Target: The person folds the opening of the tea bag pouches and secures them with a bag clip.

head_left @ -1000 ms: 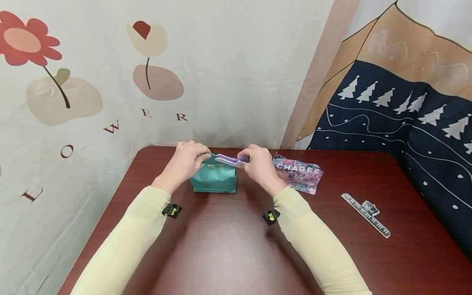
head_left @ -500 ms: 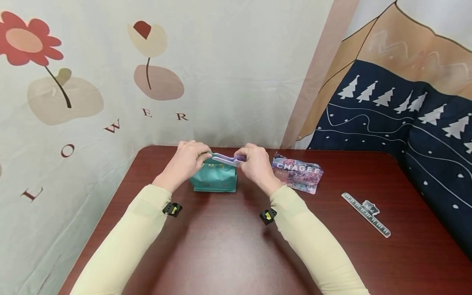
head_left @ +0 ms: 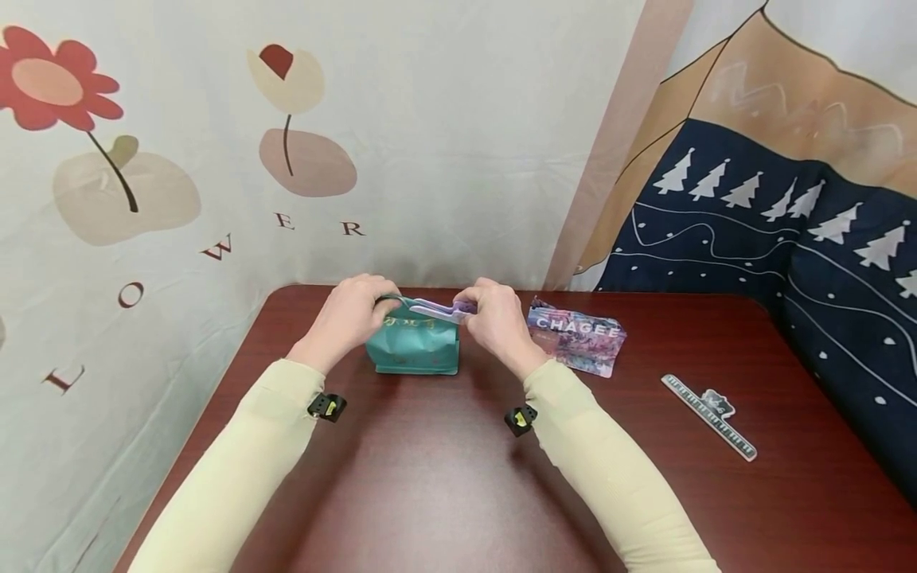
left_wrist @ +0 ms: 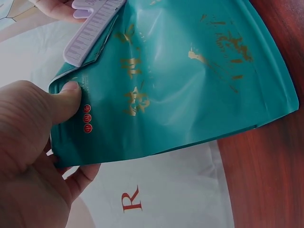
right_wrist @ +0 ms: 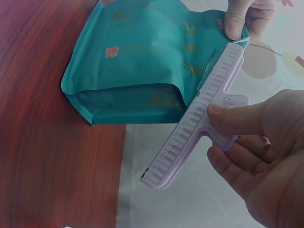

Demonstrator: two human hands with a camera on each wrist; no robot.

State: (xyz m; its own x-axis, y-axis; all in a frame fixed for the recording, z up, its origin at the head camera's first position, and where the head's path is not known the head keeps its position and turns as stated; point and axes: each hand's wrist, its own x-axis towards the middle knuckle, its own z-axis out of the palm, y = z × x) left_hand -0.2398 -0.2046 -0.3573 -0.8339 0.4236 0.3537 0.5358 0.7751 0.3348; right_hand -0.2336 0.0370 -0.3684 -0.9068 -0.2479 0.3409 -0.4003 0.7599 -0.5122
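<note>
A teal pouch (head_left: pixel 415 350) with gold lettering stands upright on the table. My left hand (head_left: pixel 356 312) pinches its top left corner, thumb in front and fingers behind, as the left wrist view shows. With thumb and fingers, my right hand (head_left: pixel 496 322) pinches the handle of a long lilac bag clip (right_wrist: pixel 194 114) printed with piano keys. The clip lies along the pouch's folded top edge, and one end of it comes close to my left thumb (left_wrist: pixel 69 99). Past the pouch's right side, the clip's other end sticks out.
A purple and pink CHAGEE pouch (head_left: pixel 579 342) lies on the dark red table (head_left: pixel 444 477), just right of my right hand. Farther right is a dark green and white bag clip (head_left: pixel 711 415). A printed cloth (head_left: pixel 458 143) hangs behind the table.
The clip has moved left onto the teal pouch's top edge with my right hand. My left hand has shifted slightly left along that edge, showing more of it.
</note>
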